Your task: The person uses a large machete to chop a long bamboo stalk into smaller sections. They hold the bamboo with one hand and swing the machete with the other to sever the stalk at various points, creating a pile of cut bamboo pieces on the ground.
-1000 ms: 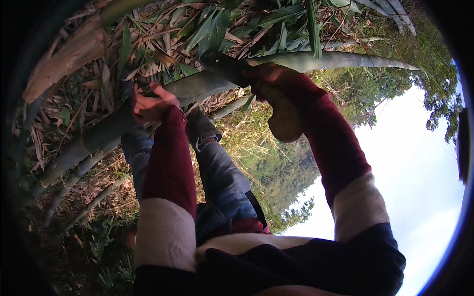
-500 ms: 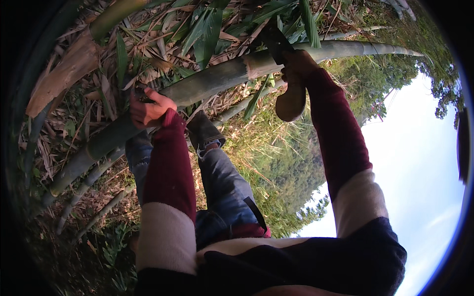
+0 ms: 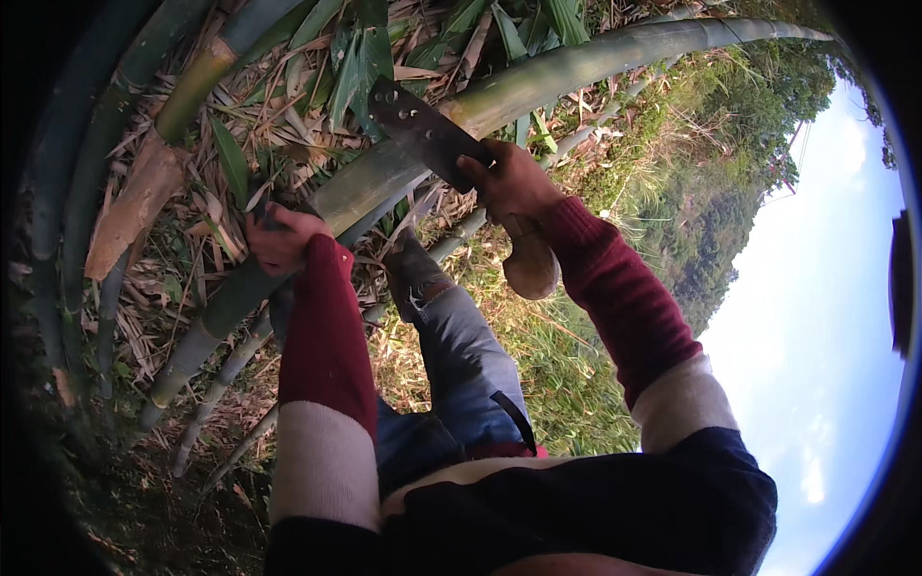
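A thick green bamboo stem (image 3: 360,192) slants across the view from the lower left to the upper right. My left hand (image 3: 286,238) is closed over it, fingers curled; a small dark piece beside them cannot be made out. In my right hand (image 3: 519,182) is a machete with a broad dark blade (image 3: 423,130), several holes through it, and a wooden handle (image 3: 530,261) ending in a rounded knob. The blade lies across the stem, beside a paler yellowish section, hiding part of it. Whether it touches the stem, I cannot tell.
A broken brown bamboo stump (image 3: 139,204) and more upright stems (image 3: 91,173) stand on the left. Dry leaf litter and green leaves (image 3: 360,72) cover the ground behind the stem. Thinner stems (image 3: 216,394) run below it. My legs (image 3: 471,350) are close under the stem.
My right hand and the machete have moved left and slightly down, bringing the blade across the stem nearer my left hand. The left hand keeps its place on the stem. The view has shifted.
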`<state>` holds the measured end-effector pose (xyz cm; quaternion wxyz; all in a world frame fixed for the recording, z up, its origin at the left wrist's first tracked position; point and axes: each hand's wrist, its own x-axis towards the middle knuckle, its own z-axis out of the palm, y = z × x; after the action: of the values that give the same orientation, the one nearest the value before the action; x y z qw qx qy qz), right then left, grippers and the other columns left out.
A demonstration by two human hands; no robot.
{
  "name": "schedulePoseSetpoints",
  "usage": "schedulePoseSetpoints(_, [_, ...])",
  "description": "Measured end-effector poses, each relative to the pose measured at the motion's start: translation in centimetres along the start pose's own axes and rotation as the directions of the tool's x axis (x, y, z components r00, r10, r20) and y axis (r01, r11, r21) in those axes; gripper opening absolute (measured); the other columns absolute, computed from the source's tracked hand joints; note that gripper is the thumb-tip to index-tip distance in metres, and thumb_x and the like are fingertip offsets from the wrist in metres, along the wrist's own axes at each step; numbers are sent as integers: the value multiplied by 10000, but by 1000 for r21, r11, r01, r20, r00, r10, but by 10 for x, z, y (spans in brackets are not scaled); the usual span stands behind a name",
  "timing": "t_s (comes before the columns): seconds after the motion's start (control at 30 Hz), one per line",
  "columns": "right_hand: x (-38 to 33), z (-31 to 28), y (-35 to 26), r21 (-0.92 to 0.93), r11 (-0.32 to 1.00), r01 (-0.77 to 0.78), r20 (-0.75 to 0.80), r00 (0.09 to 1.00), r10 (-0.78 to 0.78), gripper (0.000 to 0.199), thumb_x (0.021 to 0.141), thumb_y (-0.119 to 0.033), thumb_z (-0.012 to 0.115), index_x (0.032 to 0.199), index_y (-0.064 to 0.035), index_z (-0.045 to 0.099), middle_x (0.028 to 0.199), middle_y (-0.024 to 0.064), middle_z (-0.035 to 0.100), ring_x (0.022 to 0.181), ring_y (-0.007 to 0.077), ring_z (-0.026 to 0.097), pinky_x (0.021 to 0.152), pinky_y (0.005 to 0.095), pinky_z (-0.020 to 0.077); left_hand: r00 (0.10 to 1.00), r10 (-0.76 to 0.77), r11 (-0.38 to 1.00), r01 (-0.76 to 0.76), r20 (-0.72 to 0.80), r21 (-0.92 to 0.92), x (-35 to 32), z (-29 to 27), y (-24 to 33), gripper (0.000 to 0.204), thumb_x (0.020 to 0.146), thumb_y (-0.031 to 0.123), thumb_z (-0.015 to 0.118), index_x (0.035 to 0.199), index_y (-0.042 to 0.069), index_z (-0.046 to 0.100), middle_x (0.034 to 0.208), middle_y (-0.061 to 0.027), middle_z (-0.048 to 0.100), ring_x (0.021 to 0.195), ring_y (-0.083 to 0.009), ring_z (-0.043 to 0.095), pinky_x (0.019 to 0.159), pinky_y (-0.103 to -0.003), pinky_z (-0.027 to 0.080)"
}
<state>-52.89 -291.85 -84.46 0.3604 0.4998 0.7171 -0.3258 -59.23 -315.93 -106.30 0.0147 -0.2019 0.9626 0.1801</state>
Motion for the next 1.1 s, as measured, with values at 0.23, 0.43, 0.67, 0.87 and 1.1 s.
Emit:
schedulePoseSetpoints(0.23, [7, -57, 24, 415, 905, -88, -317, 919, 235, 353, 1007, -284, 570, 1120, 48, 604, 751, 154, 681, 548, 200, 667, 488, 333, 562, 993, -75, 996, 79, 88, -44, -2, -11, -2, 465, 926, 511, 504, 1177, 134, 604, 1102, -38, 645, 1115, -252, 567, 1024, -479, 308])
schedulePoseSetpoints(0.43, [2, 12, 29, -37, 981, 189, -291, 937, -191, 442, 965, -376, 603, 1065, 53, 634, 909, 256, 697, 853, 360, 706, 800, 422, 568, 993, -110, 990, 113, 43, -78, -2, -17, 7, 424, 942, 500, 514, 1164, 152, 613, 1073, -29, 655, 1061, -276, 591, 962, -461, 356])
schedulePoseSetpoints(0.67, [-11, 12, 8, -162, 965, 204, 21, 979, -204, 464, 952, -362, 607, 1099, 78, 634, 979, 292, 687, 969, 406, 686, 922, 451, 525, 995, -101, 993, 101, 1, -60, -5, -13, 11, 444, 965, 486, 487, 1154, 103, 608, 1062, -61, 630, 1046, -294, 565, 932, -457, 364])
schedulePoseSetpoints(0.87, [30, -56, 101, 416, 885, 207, -501, 865, 32, 362, 988, -321, 634, 1061, 31, 591, 770, 116, 691, 600, 145, 668, 492, 280, 544, 988, -148, 986, 151, 46, -74, -6, -21, 17, 440, 944, 488, 481, 1106, 117, 653, 1046, -44, 652, 1070, -282, 569, 978, -460, 342])
schedulePoseSetpoints(1.1, [61, 3, 155, 237, 857, 458, -683, 706, -188, 466, 894, -444, 742, 1012, -11, 616, 708, 54, 642, 594, 93, 592, 544, 293, 498, 980, -184, 980, 189, 81, -57, -6, -20, 18, 501, 929, 515, 438, 1148, 129, 668, 1124, -70, 666, 1106, -296, 580, 998, -476, 344])
